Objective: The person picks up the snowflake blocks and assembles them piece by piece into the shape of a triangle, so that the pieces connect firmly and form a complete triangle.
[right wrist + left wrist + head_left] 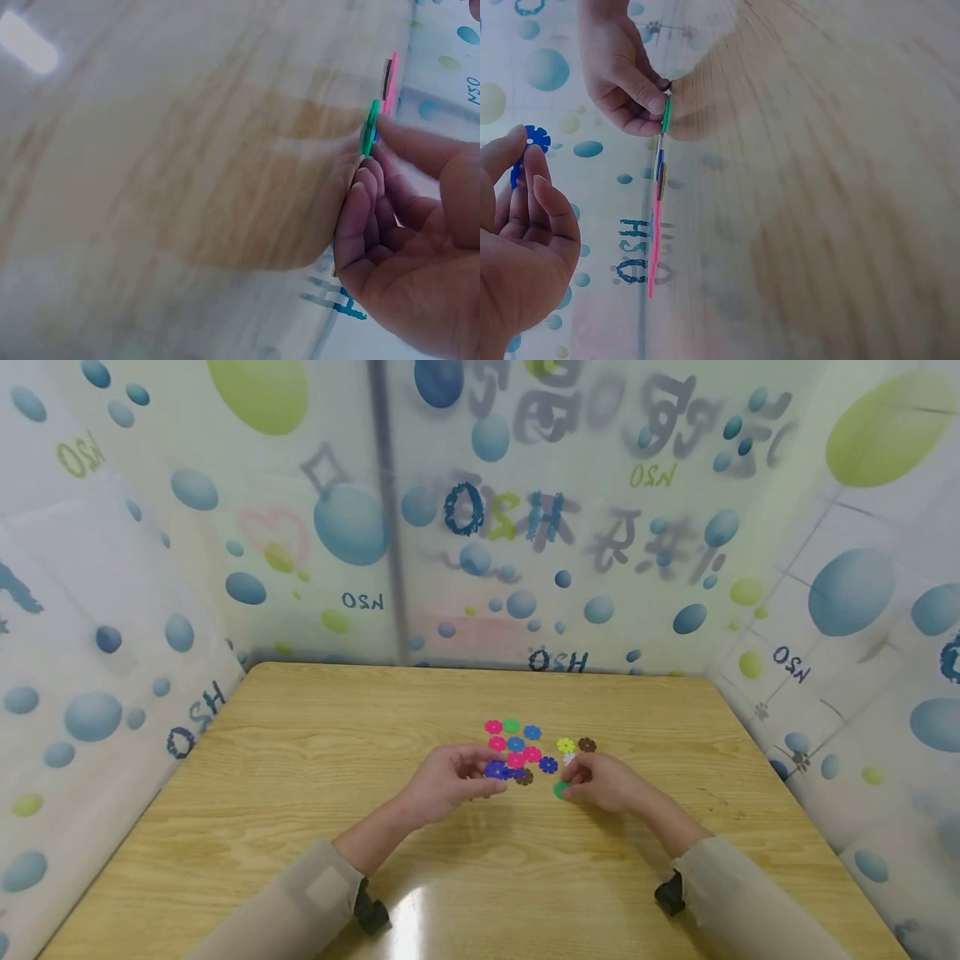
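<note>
My left hand (442, 783) is raised over the table and pinches blue notched plastic discs (538, 138) between thumb and fingers. One disc faces the left wrist camera and another stands edge-on below it, the two overlapping. My right hand (609, 783) is low at the tabletop, thumb and fingertips on a green notched disc (370, 126). A white disc (569, 759) lies partly behind the right fingers. Between the hands lie a dark blue disc (548, 765) and a brown disc (527, 777).
Pink discs (493, 727), a light green disc (512, 726) and lighter blue discs (532, 732) lie flat beyond the hands. A yellow disc (566, 745) and another brown disc (587, 745) lie behind the right hand. Printed curtains surround the wooden table (315, 718) on three sides.
</note>
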Action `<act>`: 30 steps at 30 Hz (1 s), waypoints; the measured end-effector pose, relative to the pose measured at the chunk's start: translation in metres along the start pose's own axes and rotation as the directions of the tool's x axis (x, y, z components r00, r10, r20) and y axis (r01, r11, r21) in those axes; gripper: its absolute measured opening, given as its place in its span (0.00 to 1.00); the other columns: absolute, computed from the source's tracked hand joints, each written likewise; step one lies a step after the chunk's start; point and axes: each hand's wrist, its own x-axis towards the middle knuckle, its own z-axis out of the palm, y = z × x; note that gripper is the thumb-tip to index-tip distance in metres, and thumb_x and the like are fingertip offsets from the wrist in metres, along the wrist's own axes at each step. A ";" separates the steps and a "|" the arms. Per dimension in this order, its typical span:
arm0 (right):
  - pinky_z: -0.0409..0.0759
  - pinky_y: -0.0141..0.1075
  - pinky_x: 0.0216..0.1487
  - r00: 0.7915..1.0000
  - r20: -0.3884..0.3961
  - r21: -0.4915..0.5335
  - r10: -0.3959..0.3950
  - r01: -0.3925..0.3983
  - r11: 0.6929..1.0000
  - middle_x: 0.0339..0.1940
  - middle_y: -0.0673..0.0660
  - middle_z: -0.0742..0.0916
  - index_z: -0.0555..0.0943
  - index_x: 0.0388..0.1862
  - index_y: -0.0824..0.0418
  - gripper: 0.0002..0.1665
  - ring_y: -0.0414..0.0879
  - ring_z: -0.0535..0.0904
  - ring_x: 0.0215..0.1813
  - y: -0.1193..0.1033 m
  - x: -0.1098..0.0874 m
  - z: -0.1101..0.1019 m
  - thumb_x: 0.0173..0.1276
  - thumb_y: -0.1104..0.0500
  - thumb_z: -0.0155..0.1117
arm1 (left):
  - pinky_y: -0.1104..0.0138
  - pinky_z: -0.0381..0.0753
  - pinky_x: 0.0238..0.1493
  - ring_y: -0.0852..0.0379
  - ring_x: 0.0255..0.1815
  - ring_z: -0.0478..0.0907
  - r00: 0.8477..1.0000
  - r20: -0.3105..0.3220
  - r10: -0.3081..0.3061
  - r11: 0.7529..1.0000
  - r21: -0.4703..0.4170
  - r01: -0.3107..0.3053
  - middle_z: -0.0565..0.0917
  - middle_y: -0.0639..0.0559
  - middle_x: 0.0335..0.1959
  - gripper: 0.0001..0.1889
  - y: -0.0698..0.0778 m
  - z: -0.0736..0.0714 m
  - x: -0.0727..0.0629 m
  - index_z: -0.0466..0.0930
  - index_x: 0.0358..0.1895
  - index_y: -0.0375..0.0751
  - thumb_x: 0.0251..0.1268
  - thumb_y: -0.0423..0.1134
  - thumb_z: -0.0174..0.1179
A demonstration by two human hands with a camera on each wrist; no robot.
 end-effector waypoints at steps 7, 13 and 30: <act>0.78 0.39 0.49 1.000 0.029 0.005 0.001 -0.001 1.000 0.44 0.54 0.84 0.82 0.51 0.59 0.17 0.47 0.77 0.47 -0.001 0.000 -0.002 0.72 0.57 0.80 | 0.72 0.77 0.33 0.55 0.38 0.80 1.000 -0.007 0.000 1.000 0.009 0.000 0.86 0.54 0.38 0.18 -0.001 0.000 0.000 0.90 0.62 0.49 0.72 0.44 0.77; 0.78 0.36 0.44 1.000 0.004 0.027 -0.031 0.031 0.999 0.42 0.54 0.84 0.82 0.50 0.59 0.14 0.47 0.78 0.44 -0.001 -0.004 -0.002 0.73 0.58 0.78 | 0.66 0.83 0.36 0.54 0.38 0.85 1.000 0.001 -0.003 1.000 0.005 0.003 0.87 0.53 0.37 0.18 -0.002 0.000 0.000 0.90 0.62 0.49 0.72 0.45 0.76; 0.91 0.51 0.60 0.993 -0.060 0.508 -0.100 0.117 0.854 0.48 0.58 0.90 0.82 0.64 0.67 0.22 0.62 0.90 0.53 -0.031 -0.027 0.009 0.81 0.54 0.71 | 0.60 0.93 0.50 0.54 0.44 0.93 0.998 0.060 -0.016 0.989 -0.147 0.025 0.93 0.47 0.41 0.19 -0.005 0.003 0.003 0.85 0.67 0.37 0.77 0.34 0.70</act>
